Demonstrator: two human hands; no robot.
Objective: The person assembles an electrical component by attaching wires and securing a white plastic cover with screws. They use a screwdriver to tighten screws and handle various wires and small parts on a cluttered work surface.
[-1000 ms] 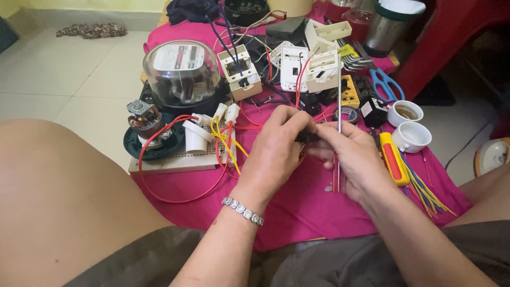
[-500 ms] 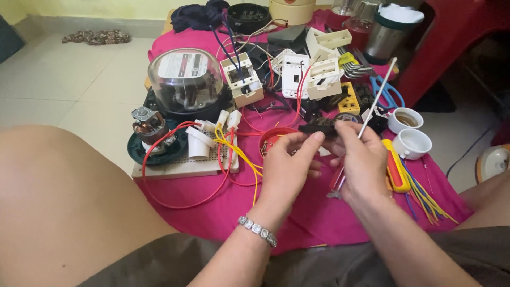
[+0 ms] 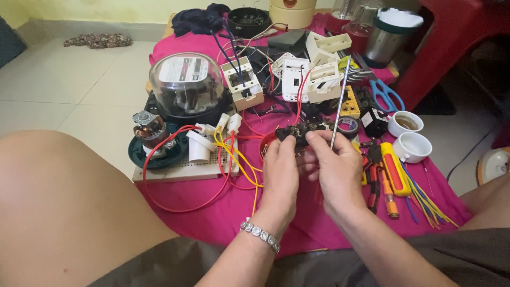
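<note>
Your left hand [image 3: 280, 175] and right hand [image 3: 334, 172] are together pinching a small black electrical part [image 3: 297, 133] at your fingertips; your right is also gripping a thin metal rod [image 3: 340, 106]; it could be slipping into red wires [image 3: 241, 170] nearby; your fingers are hiding the part's terminals.

home floor setup, not a proper workshop: pale floor tiles [image 3: 64, 90] and a yellow wall with skirting along the top edge. a pink cloth [image 3: 223, 212] covers a low surface used as a bench. domed electricity meter [image 3: 186, 85] near its left edge, white switch boxes [image 3: 313, 79] mid-back, scissors [image 3: 385, 93] and two small cups [image 3: 409, 135] toward the right edge, screwdrivers [image 3: 393, 175] and loose wires at the near right corner.
</note>
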